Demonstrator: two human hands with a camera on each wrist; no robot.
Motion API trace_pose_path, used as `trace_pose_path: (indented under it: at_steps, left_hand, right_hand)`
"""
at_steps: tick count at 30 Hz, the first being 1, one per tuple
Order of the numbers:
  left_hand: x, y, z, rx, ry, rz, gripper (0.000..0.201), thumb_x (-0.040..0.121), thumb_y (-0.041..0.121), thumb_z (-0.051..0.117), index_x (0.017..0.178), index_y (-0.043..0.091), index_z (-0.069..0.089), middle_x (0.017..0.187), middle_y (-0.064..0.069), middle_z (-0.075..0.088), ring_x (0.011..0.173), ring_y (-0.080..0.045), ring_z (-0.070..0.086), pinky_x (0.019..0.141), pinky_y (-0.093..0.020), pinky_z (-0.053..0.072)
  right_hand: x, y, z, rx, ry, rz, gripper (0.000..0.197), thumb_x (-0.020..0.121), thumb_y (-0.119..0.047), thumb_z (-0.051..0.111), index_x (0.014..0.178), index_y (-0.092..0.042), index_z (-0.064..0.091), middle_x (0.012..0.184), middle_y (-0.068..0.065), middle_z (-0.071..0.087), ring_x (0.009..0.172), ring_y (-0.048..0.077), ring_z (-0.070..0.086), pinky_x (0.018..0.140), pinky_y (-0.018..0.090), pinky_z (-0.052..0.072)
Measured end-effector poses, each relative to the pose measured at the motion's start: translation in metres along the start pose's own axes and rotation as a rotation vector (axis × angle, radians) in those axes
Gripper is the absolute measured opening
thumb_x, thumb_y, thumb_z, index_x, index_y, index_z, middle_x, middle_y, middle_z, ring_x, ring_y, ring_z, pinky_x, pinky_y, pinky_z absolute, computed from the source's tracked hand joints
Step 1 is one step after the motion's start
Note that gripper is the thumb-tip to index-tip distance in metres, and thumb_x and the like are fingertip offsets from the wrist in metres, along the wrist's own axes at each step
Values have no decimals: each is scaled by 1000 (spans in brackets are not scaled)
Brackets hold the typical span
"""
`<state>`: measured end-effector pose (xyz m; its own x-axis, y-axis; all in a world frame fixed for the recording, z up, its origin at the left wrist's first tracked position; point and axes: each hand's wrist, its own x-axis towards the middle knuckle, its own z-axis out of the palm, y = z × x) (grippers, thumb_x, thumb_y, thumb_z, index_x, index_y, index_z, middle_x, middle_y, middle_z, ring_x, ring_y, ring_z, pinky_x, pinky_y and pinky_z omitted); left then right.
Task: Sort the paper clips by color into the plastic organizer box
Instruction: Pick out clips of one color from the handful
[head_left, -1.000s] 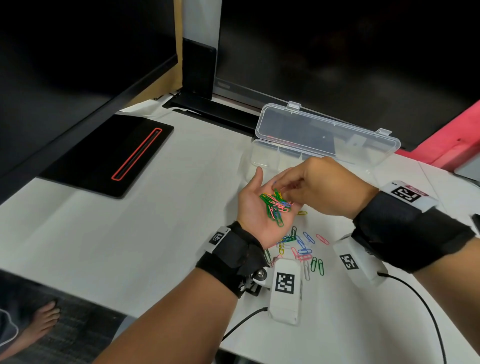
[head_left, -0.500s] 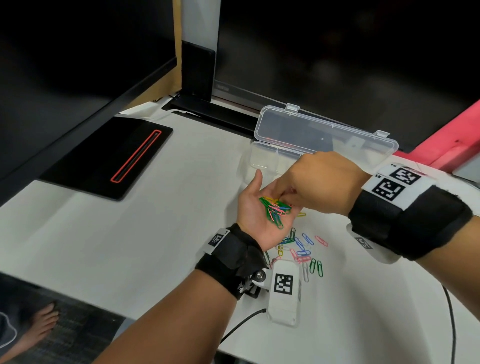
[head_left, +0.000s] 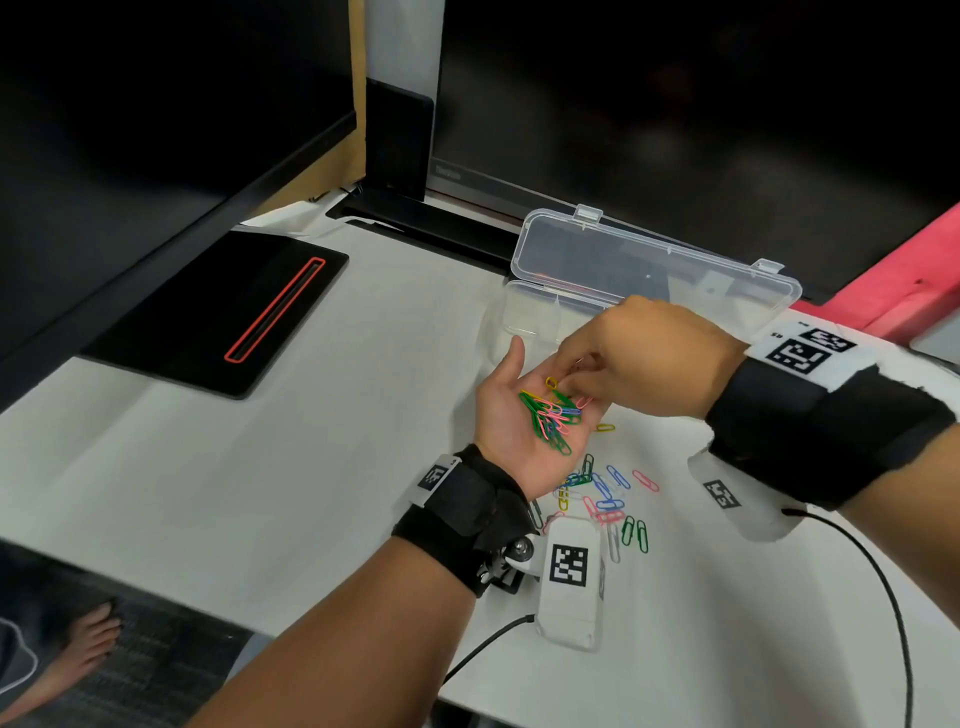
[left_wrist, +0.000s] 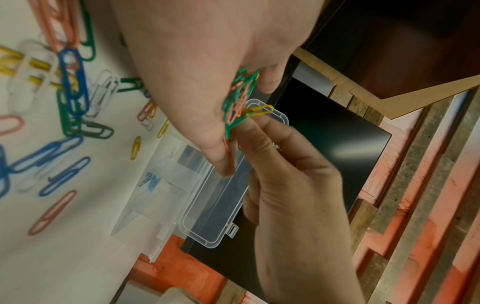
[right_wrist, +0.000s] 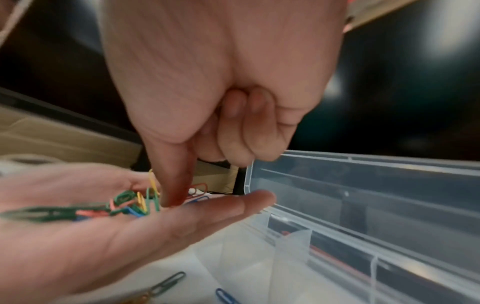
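Observation:
My left hand (head_left: 506, 415) lies palm up above the white table, fingers straight, carrying a small heap of green, pink, blue and yellow paper clips (head_left: 551, 421). My right hand (head_left: 571, 382) reaches in from the right with curled fingers, and its fingertips (right_wrist: 173, 197) dig into the heap, pinching at a yellow clip (left_wrist: 259, 109) that sticks up out of it. Just behind both hands stands the clear plastic organizer box (head_left: 524, 312), its lid (head_left: 654, 270) raised. One compartment holds blue clips (left_wrist: 150, 182). More loose clips (head_left: 608, 493) lie on the table under my left wrist.
A black monitor foot with a red slot (head_left: 218, 306) lies at the left, under dark screens along the back. A white tagged camera unit (head_left: 569, 577) with a cable hangs at my left wrist. A red board (head_left: 909, 280) rises at the right. The table's front edge is near.
My right hand has shifted a little up and left over the palm and its wrist has turned. A yellow clip now stands up out of the heap. The left hand has stayed put.

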<state>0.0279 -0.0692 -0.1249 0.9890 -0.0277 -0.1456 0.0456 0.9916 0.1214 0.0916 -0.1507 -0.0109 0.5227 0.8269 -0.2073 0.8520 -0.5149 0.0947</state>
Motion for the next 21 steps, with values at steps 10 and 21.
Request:
trace_pose_path:
  at_steps: [10, 21]
  left_hand:
    - [-1, 0, 4, 58, 4, 47, 66, 102, 46, 32, 132, -11, 47, 129, -29, 57, 121, -35, 56, 108, -43, 40]
    - [1, -1, 3, -15, 30, 49, 58, 100, 43, 40, 124, -7, 57, 125, -26, 61, 122, -34, 56, 102, -45, 45]
  right_hand:
    - [-5, 16, 12, 929, 32, 190, 4, 83, -14, 74, 82, -12, 78, 69, -5, 73, 47, 10, 57, 47, 18, 46]
    - [-11, 10, 17, 1553, -17, 412, 30, 76, -21, 70, 47, -21, 63, 47, -11, 29, 51, 12, 6, 47, 25, 5]
